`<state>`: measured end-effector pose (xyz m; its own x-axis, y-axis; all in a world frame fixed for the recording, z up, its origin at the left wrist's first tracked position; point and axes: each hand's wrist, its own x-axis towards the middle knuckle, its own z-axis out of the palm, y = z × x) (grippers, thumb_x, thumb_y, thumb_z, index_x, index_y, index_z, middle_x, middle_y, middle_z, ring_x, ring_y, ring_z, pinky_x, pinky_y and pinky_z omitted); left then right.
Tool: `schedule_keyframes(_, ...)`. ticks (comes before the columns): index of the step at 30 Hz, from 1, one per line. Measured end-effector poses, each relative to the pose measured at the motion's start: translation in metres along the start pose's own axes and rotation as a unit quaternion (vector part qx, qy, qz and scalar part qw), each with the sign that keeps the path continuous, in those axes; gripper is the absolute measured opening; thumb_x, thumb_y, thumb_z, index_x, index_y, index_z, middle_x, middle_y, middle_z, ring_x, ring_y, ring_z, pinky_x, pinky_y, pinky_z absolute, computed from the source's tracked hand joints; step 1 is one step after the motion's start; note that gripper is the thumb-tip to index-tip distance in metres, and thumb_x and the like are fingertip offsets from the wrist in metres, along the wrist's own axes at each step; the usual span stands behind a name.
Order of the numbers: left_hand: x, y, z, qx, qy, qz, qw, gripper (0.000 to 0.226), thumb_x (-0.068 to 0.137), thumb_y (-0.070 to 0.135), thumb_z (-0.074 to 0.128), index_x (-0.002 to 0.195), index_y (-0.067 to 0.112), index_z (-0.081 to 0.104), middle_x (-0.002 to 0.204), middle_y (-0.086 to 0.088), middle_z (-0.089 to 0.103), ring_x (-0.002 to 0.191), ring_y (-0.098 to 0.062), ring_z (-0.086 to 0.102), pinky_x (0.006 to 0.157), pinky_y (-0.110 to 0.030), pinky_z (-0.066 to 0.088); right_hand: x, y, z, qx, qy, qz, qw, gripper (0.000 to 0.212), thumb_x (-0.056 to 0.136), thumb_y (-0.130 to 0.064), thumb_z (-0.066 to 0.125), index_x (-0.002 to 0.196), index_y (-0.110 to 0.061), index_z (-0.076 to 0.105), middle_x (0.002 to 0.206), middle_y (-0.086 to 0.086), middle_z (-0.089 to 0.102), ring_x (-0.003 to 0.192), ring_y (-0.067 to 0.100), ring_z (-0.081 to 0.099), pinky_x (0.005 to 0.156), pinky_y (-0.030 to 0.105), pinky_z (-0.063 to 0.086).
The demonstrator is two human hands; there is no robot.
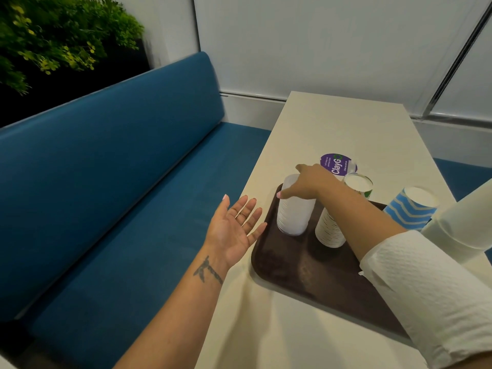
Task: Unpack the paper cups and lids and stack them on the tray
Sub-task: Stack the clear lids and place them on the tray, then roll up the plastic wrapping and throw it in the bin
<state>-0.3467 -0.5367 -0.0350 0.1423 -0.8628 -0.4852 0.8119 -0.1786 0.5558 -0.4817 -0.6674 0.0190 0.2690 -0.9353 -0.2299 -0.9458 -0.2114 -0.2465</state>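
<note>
White lid stack [294, 209] stands upright on the tray [298, 267] under the right hand [310, 183] gripping its top, left hand [234, 230] open, empty, just beside.

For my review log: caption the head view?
Right hand rests atop white lid stack on brown tray; left hand open beside it.

A single wide-angle view is taken from the head, angled forward and down over the desk [319, 129]. The tray [306, 270] is seen from close, both forearms entering from below.
</note>
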Motion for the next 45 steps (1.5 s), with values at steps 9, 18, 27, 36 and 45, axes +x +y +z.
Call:
schedule_keyframes(9,-0.008,-0.006,0.001,0.092,0.054,0.1,0.989,0.029,0.098,0.038,0.047,0.116,0.019,0.061,0.111,0.001,0.064,0.1,-0.016,0.063,0.081,-0.034,0.054,-0.02,-0.013,-0.006,0.099,0.158,-0.116,0.976,0.062,0.086,-0.045,0.064,0.139,-0.022,0.042,0.141,0.003,0.047,0.122,0.024,0.051,0.096,0.035,0.045)
schedule_keyframes(18,-0.086,-0.001,-0.043,0.321,0.108,0.367,0.866,0.023,0.091,0.014,0.061,0.106,0.031,0.058,0.11,0.008,0.059,0.08,0.003,0.058,0.08,-0.03,0.053,-0.114,-0.052,0.025,0.258,0.237,-0.295,0.889,0.043,0.086,-0.024,0.066,0.126,-0.027,0.051,0.097,-0.009,0.063,0.079,0.008,0.061,0.079,0.035,0.053)
schedule_keyframes(27,-0.207,0.015,-0.111,0.357,0.209,0.451,0.791,0.026,0.089,0.015,0.064,0.099,0.038,0.059,0.118,0.006,0.058,0.085,0.004,0.059,0.082,-0.016,0.044,-0.207,-0.115,0.071,0.345,0.159,-0.362,0.852,0.046,0.085,-0.02,0.067,0.124,-0.032,0.047,0.093,-0.014,0.063,0.075,0.008,0.063,0.074,0.03,0.05)
schedule_keyframes(36,-0.342,-0.01,-0.194,0.31,0.374,0.493,0.722,0.03,0.089,0.01,0.064,0.095,0.039,0.056,0.114,0.009,0.058,0.086,0.007,0.059,0.076,-0.009,0.044,-0.303,-0.178,0.129,0.365,-0.028,-0.445,0.817,0.04,0.087,-0.02,0.065,0.12,-0.035,0.049,0.093,-0.013,0.066,0.076,-0.002,0.06,0.065,0.009,0.042)
schedule_keyframes(45,-0.463,-0.055,-0.293,0.281,0.498,0.466,0.675,0.027,0.088,0.009,0.064,0.1,0.033,0.061,0.117,0.001,0.061,0.088,0.005,0.06,0.067,-0.007,0.045,-0.405,-0.235,0.191,0.298,-0.154,-0.499,0.799,0.038,0.088,-0.024,0.064,0.122,-0.031,0.048,0.096,-0.013,0.062,0.078,0.005,0.06,0.068,0.02,0.045)
